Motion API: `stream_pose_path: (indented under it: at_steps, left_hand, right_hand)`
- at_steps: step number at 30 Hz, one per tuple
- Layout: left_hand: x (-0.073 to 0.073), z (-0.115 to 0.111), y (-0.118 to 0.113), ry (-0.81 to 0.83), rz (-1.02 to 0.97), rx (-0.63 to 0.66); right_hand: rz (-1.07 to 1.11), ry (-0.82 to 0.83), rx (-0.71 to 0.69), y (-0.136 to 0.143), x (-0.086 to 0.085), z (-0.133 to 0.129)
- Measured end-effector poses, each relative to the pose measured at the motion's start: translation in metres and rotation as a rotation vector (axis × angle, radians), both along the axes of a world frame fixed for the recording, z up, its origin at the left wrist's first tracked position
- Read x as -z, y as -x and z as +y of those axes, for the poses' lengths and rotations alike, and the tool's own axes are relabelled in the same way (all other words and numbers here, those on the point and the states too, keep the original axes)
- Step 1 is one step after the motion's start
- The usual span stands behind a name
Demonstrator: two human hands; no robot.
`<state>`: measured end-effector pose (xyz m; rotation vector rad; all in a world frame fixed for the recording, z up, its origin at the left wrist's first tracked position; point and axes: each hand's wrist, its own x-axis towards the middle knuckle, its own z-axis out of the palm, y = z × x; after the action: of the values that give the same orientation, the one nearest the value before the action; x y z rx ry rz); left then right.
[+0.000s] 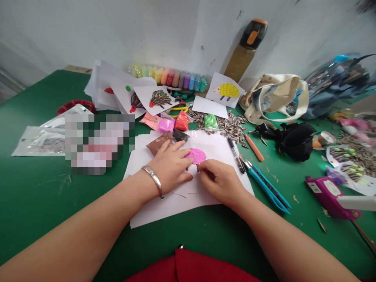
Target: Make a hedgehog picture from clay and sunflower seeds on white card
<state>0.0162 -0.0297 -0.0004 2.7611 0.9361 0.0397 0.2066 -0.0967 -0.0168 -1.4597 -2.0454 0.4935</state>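
Observation:
White paper sheets [158,211] lie on the green table, with a flattened pink clay shape [197,156] on them. My left hand [172,166], with a silver bracelet at the wrist, rests spread on the paper, its fingertips at the left edge of the pink clay. Close to the lower right of the clay, my right hand [219,181] has its fingers pinched together on a small bit of brown clay [197,167]. Another small brown piece shows between the hands. Beyond my left hand are a brown clay packet [160,143] and a black clay packet [180,135].
Sunflower seeds [232,124] and clay packets lie behind the paper. Pens [235,153], a blue cutter [268,188] and an orange stick [254,147] are at right. Hedgehog pictures [226,91], a bottle [243,53] and a cloth bag [276,98] stand farther back.

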Motion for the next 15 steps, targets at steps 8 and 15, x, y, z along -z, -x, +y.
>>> stream_pose_path:
  at_steps: [8, 15]
  left_hand:
    - [0.0014, 0.0007, 0.0, -0.011, -0.009, 0.002]
    - [-0.0048, 0.0002, 0.0026, -0.008, -0.021, 0.005]
  right_hand:
    - [0.005, -0.031, 0.06, -0.0049, -0.0013, 0.0019]
    - [-0.047, -0.024, 0.125, -0.0078, 0.0, 0.0014]
